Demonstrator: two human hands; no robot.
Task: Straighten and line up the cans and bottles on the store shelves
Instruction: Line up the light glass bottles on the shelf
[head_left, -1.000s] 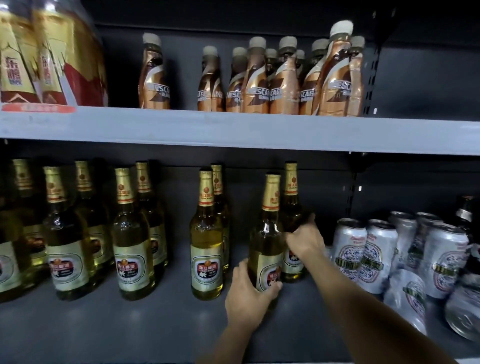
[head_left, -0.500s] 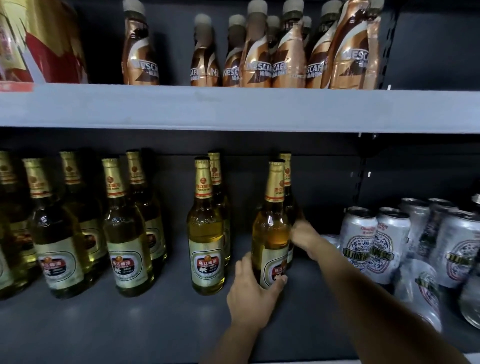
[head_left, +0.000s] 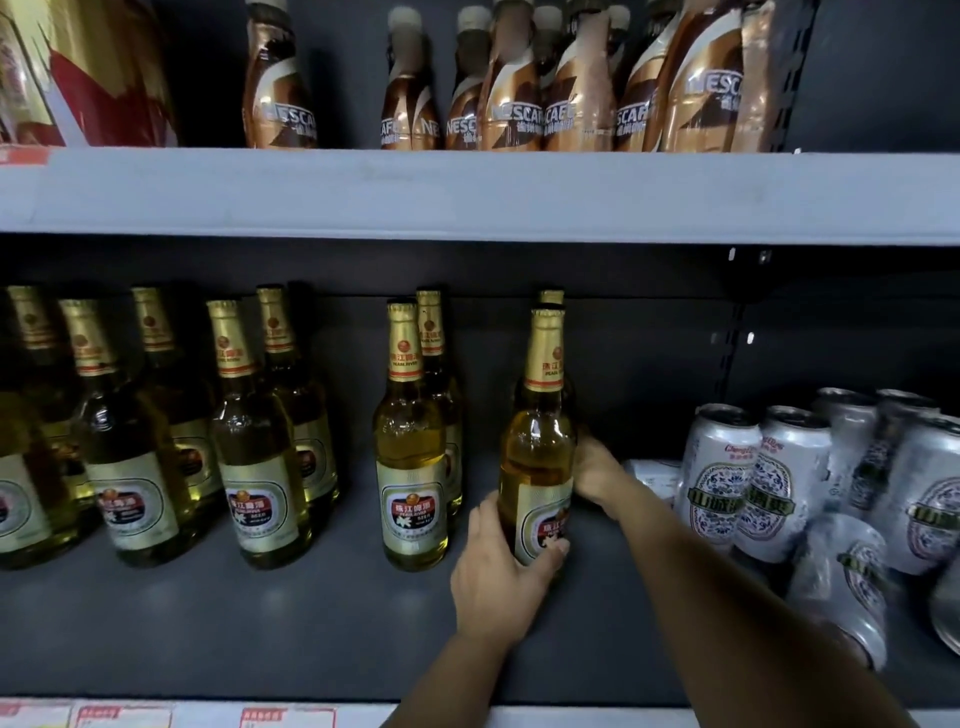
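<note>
Our left hand (head_left: 498, 577) grips the front bottle (head_left: 537, 467) low on its label; it has slid squarely before the rear bottle (head_left: 551, 297), which our right hand (head_left: 597, 470) reaches behind, grip hidden; this mid-shelf (head_left: 260, 623) column now reads straight; the cans (head_left: 779, 483) remain jumbled.

Front beer bottle (head_left: 537, 457), gripped low by left hand (head_left: 498, 571), now directly before rear bottle (head_left: 551, 297), hiding it almost wholly. Right hand (head_left: 597, 470) further behind, fingers out of sight.
</note>
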